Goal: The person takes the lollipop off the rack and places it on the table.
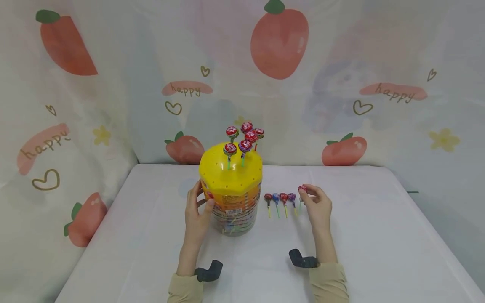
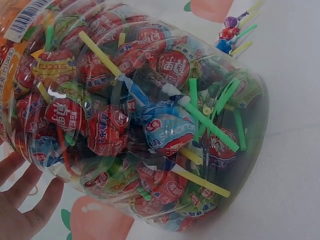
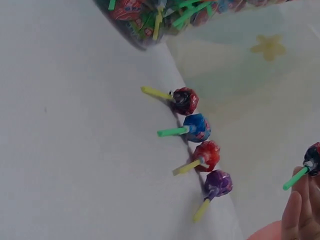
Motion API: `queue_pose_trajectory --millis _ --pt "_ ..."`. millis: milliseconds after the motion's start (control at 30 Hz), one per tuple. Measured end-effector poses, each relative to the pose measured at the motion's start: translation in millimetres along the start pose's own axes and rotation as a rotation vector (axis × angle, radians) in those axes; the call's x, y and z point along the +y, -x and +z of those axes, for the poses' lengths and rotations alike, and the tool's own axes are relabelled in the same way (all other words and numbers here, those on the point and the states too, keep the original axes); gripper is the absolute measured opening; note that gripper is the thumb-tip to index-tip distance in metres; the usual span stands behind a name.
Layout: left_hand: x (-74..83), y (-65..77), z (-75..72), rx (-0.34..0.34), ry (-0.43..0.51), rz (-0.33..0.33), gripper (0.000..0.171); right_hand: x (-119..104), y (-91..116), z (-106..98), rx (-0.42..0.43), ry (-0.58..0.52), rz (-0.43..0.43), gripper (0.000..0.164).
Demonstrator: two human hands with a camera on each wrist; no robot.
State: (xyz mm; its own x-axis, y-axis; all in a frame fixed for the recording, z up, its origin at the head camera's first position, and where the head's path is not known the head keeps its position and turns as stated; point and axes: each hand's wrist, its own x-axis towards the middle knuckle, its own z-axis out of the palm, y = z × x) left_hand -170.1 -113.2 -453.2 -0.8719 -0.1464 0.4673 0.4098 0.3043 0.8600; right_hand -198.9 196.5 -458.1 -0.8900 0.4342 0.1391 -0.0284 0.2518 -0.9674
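Observation:
A big clear jar [image 1: 238, 216] full of wrapped lollipops stands upright under a yellow scalloped lid [image 1: 216, 170] dotted with small holes. My left hand [image 1: 196, 212] holds its left side near the lid, thumb toward the front; the left wrist view shows the fingers [image 2: 45, 202] along the wall. Several lollipops [image 1: 245, 146] stand in the lid, sticks down. Right of the jar, my right hand [image 1: 319, 206] pinches a lollipop [image 3: 312, 159] with a dark and red wrapper and green stick. Its red-topped head [image 1: 302, 188] shows between thumb and fingers.
Beside the jar, several lollipops lie in a row on the white table [image 1: 363, 235], among them a blue one [image 3: 197, 127] and a purple one [image 3: 218, 183]. A fruit-printed cloth [image 1: 227, 50] hangs behind. Dark wrist mounts [image 1: 210, 271] stick out inward at both wrists.

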Motion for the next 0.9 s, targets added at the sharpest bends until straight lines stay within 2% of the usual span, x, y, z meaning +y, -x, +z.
queue_pose_trajectory --millis 300,533,900 --pt "-0.6 0.8 -0.4 -0.006 -0.009 0.0 0.061 26 -14 -1 0.009 0.097 0.028 0.029" --pt "-1.6 0.9 -0.5 0.001 -0.011 0.014 0.061 36 -22 -1 -0.044 0.198 0.105 0.031" --pt "-1.5 0.0 0.0 -0.001 -0.002 0.026 0.061 48 -29 4 -0.038 0.283 0.075 0.029"
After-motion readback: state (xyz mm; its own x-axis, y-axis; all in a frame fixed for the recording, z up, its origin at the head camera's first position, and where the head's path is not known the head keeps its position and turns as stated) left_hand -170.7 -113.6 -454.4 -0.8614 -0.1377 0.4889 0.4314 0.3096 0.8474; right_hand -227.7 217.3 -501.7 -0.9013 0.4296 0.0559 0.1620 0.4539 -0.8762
